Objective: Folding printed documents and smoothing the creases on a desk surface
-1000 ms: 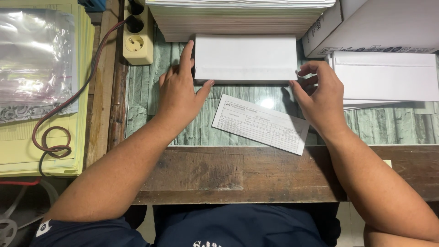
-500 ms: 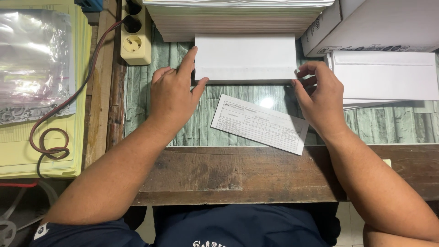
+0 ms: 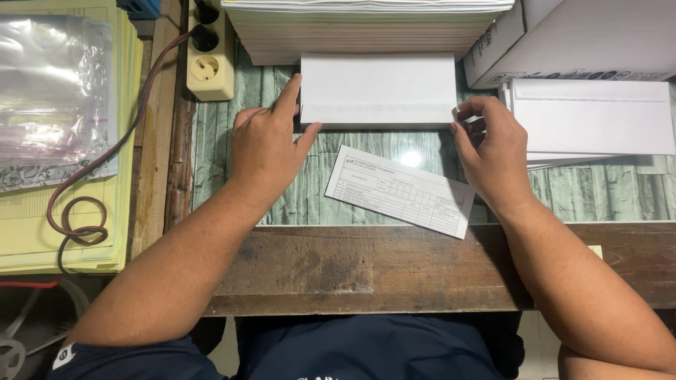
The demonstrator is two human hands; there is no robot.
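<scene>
A white envelope (image 3: pixel 378 90) lies flat on the green-patterned desk top (image 3: pixel 296 190), just below a tall stack of paper (image 3: pixel 366 28). My left hand (image 3: pixel 266 144) grips the envelope's left edge, index finger along the side and thumb under the bottom corner. My right hand (image 3: pixel 493 151) pinches its lower right corner with curled fingers. A printed form slip (image 3: pixel 400 190) lies tilted on the desk between my hands, untouched.
A pile of white envelopes (image 3: pixel 591 119) lies right, under a white cardboard box (image 3: pixel 598 39). A cream power strip (image 3: pixel 210 56) with a dark cable (image 3: pixel 105 162) sits left. Yellow papers (image 3: pixel 63 211) and a clear plastic bag (image 3: pixel 53 105) fill the far left. A wooden desk edge (image 3: pixel 366 264) runs along the front.
My left hand has shifted slightly, its fingers drawing in along the envelope's left edge. The envelope, slip and right hand stay nearly where they were.
</scene>
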